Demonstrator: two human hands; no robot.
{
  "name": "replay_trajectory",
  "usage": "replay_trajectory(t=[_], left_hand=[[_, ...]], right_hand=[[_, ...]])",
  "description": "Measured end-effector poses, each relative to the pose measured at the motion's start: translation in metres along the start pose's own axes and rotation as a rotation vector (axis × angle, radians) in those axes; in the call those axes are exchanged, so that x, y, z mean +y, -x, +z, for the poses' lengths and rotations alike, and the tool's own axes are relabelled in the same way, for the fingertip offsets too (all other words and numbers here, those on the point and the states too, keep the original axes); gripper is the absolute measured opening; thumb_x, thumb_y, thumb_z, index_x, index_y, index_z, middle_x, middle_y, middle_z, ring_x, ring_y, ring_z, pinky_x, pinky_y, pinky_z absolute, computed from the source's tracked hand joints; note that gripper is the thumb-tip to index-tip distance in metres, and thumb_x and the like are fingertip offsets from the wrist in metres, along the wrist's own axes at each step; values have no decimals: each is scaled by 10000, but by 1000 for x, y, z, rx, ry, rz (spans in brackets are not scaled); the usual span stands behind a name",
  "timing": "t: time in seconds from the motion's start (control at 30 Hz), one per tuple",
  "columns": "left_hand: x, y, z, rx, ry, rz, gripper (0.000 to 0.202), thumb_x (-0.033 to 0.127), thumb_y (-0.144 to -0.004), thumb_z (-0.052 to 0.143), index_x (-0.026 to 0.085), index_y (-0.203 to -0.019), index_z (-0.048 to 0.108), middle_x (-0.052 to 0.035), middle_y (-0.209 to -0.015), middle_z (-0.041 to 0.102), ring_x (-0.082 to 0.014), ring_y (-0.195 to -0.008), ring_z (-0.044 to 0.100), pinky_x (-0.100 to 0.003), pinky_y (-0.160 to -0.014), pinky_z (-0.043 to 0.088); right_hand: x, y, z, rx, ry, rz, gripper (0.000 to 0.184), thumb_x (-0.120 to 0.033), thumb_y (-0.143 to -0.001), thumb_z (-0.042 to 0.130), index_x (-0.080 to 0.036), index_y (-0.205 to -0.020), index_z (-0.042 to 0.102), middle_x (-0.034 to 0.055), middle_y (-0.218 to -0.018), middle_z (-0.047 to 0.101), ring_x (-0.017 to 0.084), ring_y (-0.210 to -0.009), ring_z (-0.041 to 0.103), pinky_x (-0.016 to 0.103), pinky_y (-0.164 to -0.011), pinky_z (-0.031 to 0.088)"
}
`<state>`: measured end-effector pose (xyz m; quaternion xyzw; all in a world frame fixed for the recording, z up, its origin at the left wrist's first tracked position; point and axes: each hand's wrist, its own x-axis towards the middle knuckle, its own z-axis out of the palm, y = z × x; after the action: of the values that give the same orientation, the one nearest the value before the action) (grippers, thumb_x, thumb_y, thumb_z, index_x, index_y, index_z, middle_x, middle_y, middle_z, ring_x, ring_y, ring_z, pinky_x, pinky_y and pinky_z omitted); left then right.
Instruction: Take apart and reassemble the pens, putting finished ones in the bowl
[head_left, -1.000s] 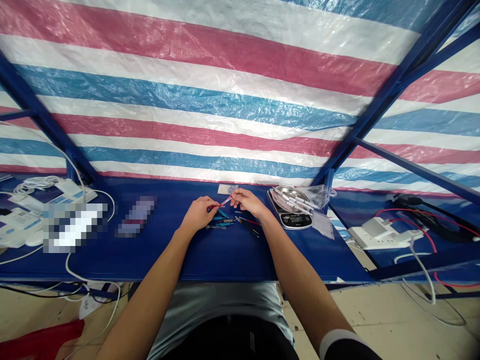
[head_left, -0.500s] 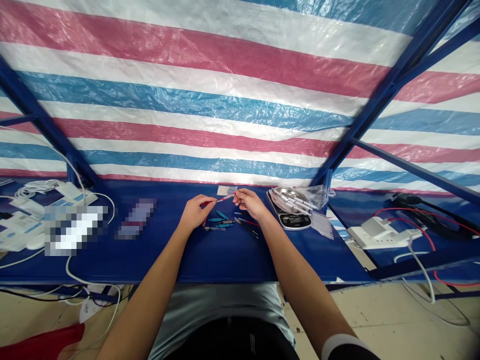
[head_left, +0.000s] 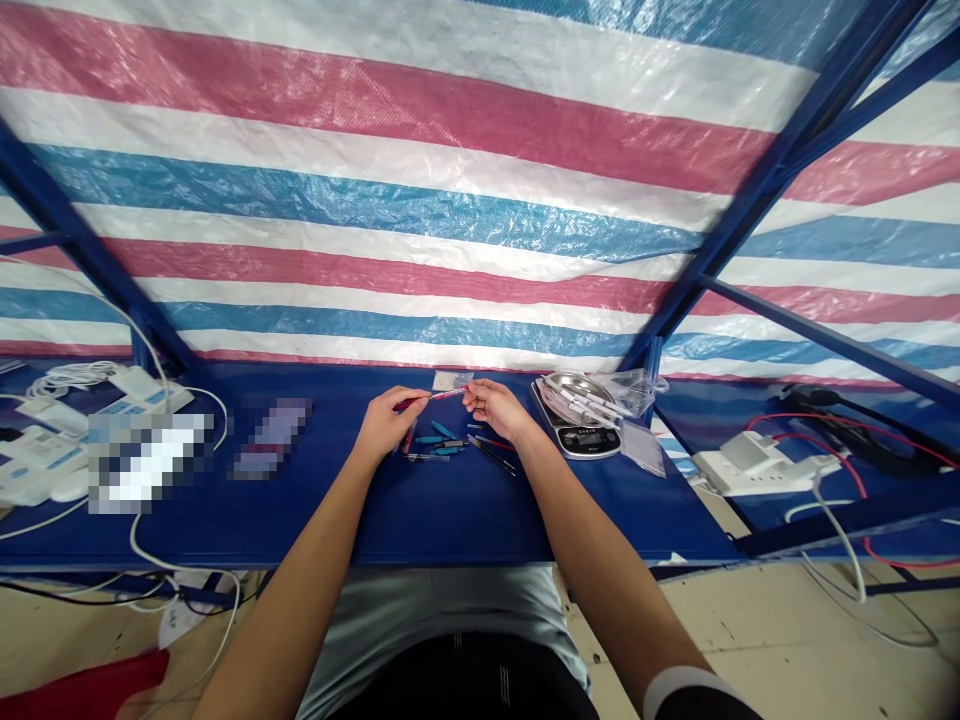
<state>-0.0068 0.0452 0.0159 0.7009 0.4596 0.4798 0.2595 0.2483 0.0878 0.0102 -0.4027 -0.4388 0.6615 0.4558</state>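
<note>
Both hands are raised a little above the blue table point(head_left: 450, 510) near its far edge. My left hand point(head_left: 386, 420) is closed in a pinch on a thin red pen-like piece point(head_left: 439, 396), and my right hand point(head_left: 493, 404) pinches the other end of the same piece. Below the hands lie several small teal, black and red pen parts point(head_left: 450, 445) scattered on the table. A small clear bag point(head_left: 452, 379) lies just beyond the hands.
A digital scale point(head_left: 585, 432) with a metal dish of white parts stands to the right, with plastic bags point(head_left: 637, 395) beside it. White power strips and cables point(head_left: 757, 465) lie far right; white devices and cords point(head_left: 67, 400) lie far left. A striped tarp hangs behind.
The hands have lifted slightly and drawn the thin red piece out between them; the left hand has shifted a little left. The view has barely moved.
</note>
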Motion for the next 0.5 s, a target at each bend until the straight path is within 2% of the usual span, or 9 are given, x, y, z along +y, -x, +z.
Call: replay_trajectory(t=[0.17, 0.5], left_hand=[[0, -1, -2, 59, 65, -41, 298, 488, -970, 700, 267, -1099, 852, -78, -1166, 796, -271, -1089, 742, -388, -1006, 554], [-3, -1, -3, 27, -28, -19, 293, 481, -978, 683, 276, -1100, 853, -75, -1143, 797, -265, -1074, 740, -395, -1011, 547]], right_hand=[[-1, 1, -3, -8, -68, 30, 352, -437, -769, 900, -200, -906, 678, 25, -833, 735, 134, -707, 646, 233, -591, 423], [-11, 8, -1, 15, -113, 22, 348, -404, -742, 919, -187, -869, 679, 28, -803, 729, 133, -687, 633, 242, -577, 418]])
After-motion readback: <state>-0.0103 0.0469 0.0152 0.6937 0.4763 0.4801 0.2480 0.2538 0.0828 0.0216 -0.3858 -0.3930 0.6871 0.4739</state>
